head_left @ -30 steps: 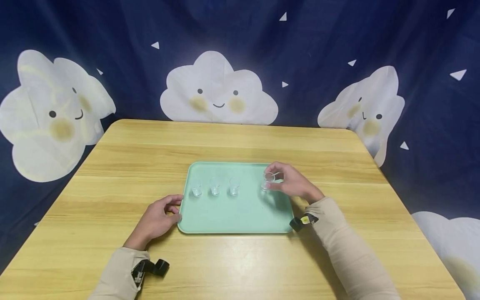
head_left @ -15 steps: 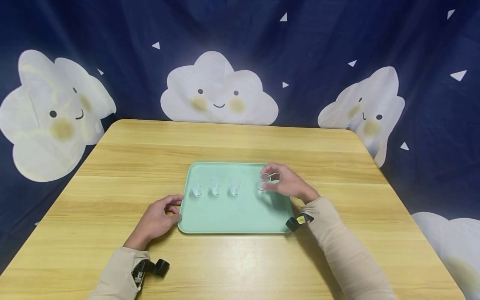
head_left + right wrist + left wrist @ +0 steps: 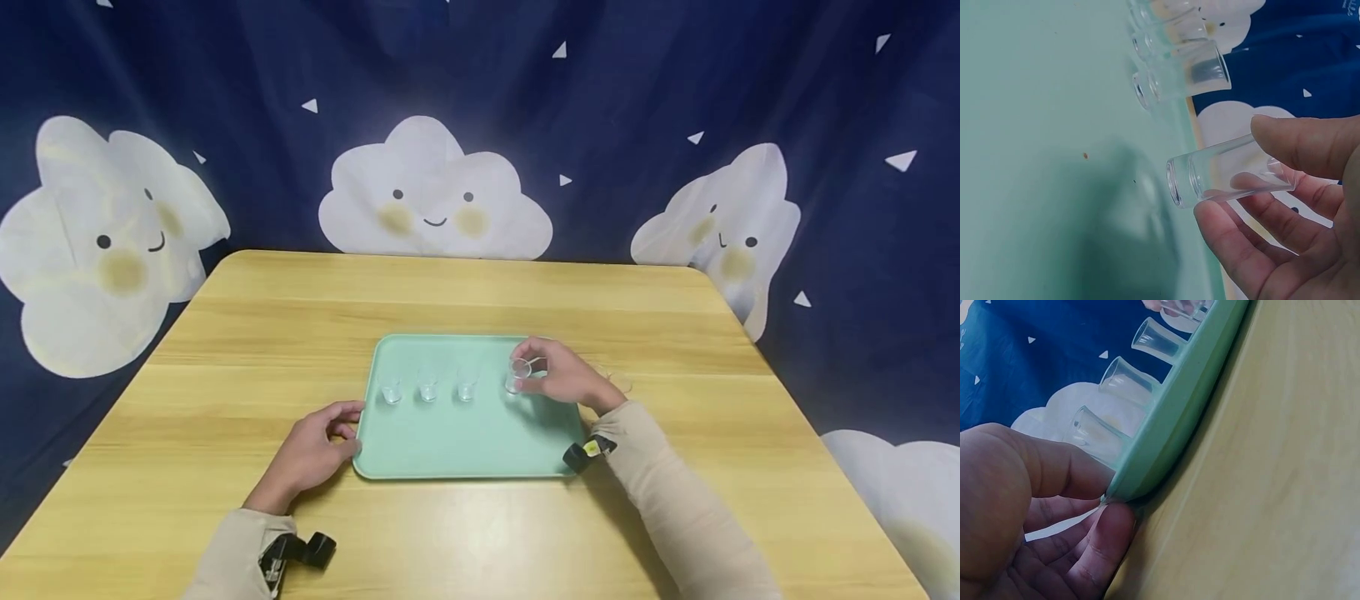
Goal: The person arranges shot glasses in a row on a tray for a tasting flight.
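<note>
My right hand (image 3: 558, 372) holds a clear shot glass (image 3: 516, 379) upright over the right part of the mint-green tray (image 3: 465, 442). In the right wrist view the thumb (image 3: 1297, 140) lies on one side of the glass, fingers on the other. I cannot tell whether its base touches the tray. Three similar shot glasses, the left one (image 3: 392, 390), the middle one (image 3: 427, 387) and the right one (image 3: 467, 387), stand in a row on the tray. At the tray's left edge, my left hand (image 3: 315, 450) grips the rim with curved thumb and fingers.
The tray lies on a light wooden table (image 3: 480, 542). Beside the right wrist a faint clear rim (image 3: 620, 382) shows on the table, mostly hidden. Behind the table hangs a dark blue curtain (image 3: 615, 75) with white clouds.
My right hand has moved left with the shot glass, toward the row of glasses. The left hand has stayed at the tray's edge. The head view has tilted up slightly.
</note>
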### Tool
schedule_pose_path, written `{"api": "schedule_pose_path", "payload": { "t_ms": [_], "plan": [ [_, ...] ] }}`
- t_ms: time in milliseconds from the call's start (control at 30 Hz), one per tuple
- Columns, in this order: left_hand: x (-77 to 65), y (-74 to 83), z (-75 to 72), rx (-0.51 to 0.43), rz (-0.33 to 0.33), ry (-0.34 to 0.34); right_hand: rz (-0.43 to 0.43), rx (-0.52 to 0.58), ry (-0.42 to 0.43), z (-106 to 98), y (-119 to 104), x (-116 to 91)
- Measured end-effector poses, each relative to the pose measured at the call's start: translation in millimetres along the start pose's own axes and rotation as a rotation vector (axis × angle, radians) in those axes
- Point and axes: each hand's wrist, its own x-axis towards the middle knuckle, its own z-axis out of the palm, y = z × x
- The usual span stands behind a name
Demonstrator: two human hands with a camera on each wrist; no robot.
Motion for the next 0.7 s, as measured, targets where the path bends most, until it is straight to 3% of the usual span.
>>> {"api": "schedule_pose_path", "payload": {
  "t_ms": [333,700],
  "plan": [
    [0.9,-1.7,0.5,0.006,0.015,0.009,-0.044,0.009,-0.008,8.6,3.5,6.3],
    [0.4,-0.8,0.1,0.007,0.006,0.004,-0.028,-0.022,-0.015,14.2,1.3,8.8]
  ]
}}
